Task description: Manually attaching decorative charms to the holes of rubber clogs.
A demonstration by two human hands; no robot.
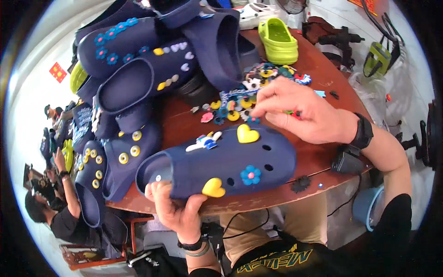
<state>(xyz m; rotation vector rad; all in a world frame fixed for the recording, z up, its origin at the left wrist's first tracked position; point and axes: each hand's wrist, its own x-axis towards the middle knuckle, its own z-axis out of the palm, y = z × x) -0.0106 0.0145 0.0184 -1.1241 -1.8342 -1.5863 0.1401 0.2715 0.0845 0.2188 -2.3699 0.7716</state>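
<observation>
One navy clog, bearing two yellow hearts, is lying in the left hand's gripping fingers; the right hand is pinching one small charm.

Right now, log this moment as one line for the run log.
left hand: holds navy clog at heel | right hand: picking in charm pile | table: stacked navy clogs, lime clog

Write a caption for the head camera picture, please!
Left hand grips a navy foam clog; right hand picks among colourful charms.
</observation>
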